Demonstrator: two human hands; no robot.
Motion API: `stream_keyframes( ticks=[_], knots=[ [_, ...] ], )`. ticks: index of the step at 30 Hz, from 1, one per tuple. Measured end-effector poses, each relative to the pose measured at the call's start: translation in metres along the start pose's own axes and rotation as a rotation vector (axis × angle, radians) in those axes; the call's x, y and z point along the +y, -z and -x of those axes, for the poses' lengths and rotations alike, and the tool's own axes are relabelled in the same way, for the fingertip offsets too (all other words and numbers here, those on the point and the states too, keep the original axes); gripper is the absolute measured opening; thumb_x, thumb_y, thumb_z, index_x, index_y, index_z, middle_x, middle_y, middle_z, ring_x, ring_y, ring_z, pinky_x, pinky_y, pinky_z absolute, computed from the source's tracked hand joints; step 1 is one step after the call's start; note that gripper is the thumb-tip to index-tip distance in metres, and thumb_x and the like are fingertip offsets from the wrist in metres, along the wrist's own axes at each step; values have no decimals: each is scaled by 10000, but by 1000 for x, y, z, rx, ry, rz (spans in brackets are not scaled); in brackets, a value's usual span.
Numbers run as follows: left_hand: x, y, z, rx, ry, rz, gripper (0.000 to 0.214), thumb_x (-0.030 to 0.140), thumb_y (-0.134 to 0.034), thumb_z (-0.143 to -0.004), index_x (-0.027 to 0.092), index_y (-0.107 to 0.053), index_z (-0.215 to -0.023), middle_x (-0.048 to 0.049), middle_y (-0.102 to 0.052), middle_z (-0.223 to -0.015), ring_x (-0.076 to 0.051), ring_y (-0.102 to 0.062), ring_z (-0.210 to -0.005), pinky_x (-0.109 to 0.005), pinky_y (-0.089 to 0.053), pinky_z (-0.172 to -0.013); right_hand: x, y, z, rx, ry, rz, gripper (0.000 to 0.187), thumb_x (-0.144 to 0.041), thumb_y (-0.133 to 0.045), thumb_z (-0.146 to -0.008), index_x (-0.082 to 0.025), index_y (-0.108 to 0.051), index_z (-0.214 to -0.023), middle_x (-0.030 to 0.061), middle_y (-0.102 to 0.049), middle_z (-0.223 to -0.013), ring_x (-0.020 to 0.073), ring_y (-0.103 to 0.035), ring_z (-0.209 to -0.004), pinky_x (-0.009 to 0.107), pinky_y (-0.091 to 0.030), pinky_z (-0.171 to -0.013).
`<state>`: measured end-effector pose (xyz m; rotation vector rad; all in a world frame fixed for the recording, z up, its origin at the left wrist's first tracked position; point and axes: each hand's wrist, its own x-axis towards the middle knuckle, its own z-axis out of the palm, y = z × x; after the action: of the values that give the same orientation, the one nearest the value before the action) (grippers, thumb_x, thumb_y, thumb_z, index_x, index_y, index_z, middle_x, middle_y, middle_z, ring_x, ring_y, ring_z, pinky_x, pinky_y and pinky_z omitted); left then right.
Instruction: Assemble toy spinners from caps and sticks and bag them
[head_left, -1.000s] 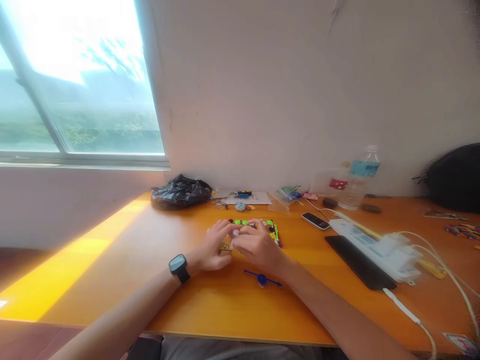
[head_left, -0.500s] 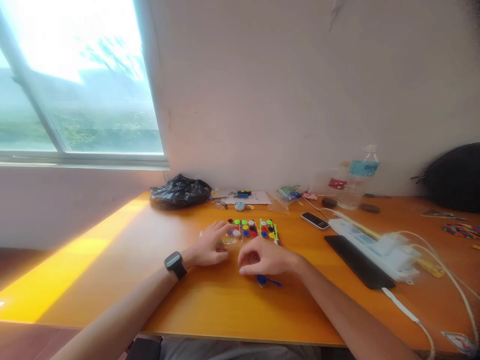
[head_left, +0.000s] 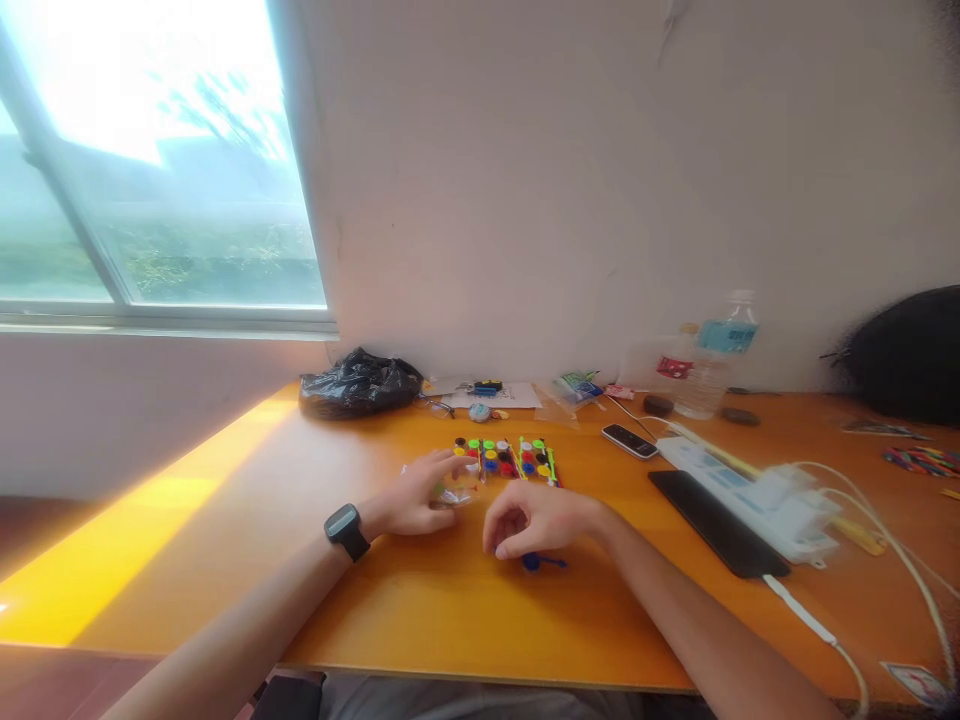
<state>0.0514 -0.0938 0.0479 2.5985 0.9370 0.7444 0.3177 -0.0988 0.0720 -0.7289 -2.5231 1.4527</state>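
Observation:
My left hand [head_left: 422, 495], with a black watch on its wrist, rests on the orange table [head_left: 225, 540]. Its fingers lie spread over a small clear plastic piece [head_left: 455, 494] beside a set of small coloured paint pots [head_left: 506, 458]. My right hand [head_left: 536, 518] hovers just right of it with curled fingers, over a blue spinner toy [head_left: 541, 562]. I cannot make out anything held in the right fingers.
Along the wall stand a black plastic bag [head_left: 360, 385], papers, a water bottle [head_left: 712, 360] and a small phone [head_left: 631, 441]. A black tablet [head_left: 718, 523], a white power strip [head_left: 757, 495] and cables lie at the right. A window is at the left.
My right hand has pulled back from the paint pots toward me and now sits over the blue spinner. The left hand stayed by the clear piece, and the pots are uncovered.

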Motion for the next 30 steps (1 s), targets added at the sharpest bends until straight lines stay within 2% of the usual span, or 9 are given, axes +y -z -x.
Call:
stream_keyframes(
  ticks=[3,7,10,12,16,21,25,30],
  knots=[
    [3,1,-1,56,-25,42,724,201,-624,-735,254,-521,-1450,-98,-605,-1214,-318,-561,-1129,-479,-479,-1019,-10,3,0,284,110,-209,123,-277,-771,-826,-179,-789,-899,22,-733,-770,138,-659,-654,228,-517,-602],
    [6,3,-2,154,-16,69,723,210,-644,-784,260,-481,-1486,-104,-594,-1244,-312,-533,-1139,-484,-456,-1034,-15,14,0,715,277,-506,161,-350,-815,-838,-209,-750,-882,0,-686,-691,128,-601,-587,224,-473,-508],
    [7,3,-2,209,-1,75,753,262,-722,-794,261,-463,-1501,-118,-576,-1287,-321,-518,-1168,-488,-448,-1042,-13,22,-2,947,332,-581,206,-358,-870,-789,-210,-758,-879,17,-720,-755,128,-620,-622,223,-493,-522],
    [7,3,-1,233,-4,79,784,302,-762,-792,262,-452,-1510,-123,-568,-1301,-324,-517,-1174,-490,-444,-1047,-11,23,-4,1036,333,-547,235,-369,-890,-765,-202,-764,-871,23,-731,-779,107,-591,-577,223,-487,-507],
    [7,2,-1,282,-9,73,806,343,-793,-792,264,-443,-1514,-125,-559,-1304,-324,-517,-1174,-492,-438,-1050,-5,15,-10,1049,259,-411,275,-433,-873,-783,-196,-758,-865,15,-696,-695,95,-507,-461,233,-427,-399],
    [7,0,-2,334,-15,84,778,320,-779,-798,257,-448,-1500,-116,-559,-1283,-312,-515,-1164,-485,-442,-1040,-4,0,-14,962,227,-314,309,-475,-848,-806,-193,-731,-852,14,-657,-665,133,-543,-495,248,-432,-384],
    [10,-1,-3,336,-28,125,735,328,-745,-825,257,-454,-1496,-112,-563,-1283,-305,-521,-1158,-482,-449,-1035,-9,-8,-17,993,265,-153,229,-439,-792,-879,-216,-738,-885,21,-677,-783,142,-576,-619,275,-496,-540],
    [17,-3,-4,347,-67,173,679,313,-712,-837,243,-472,-1468,-120,-566,-1288,-302,-523,-1150,-473,-465,-1010,-14,-16,-20,1039,371,129,129,-366,-763,-920,-258,-773,-849,39,-623,-995,194,-615,-914,331,-517,-810]
  ],
)
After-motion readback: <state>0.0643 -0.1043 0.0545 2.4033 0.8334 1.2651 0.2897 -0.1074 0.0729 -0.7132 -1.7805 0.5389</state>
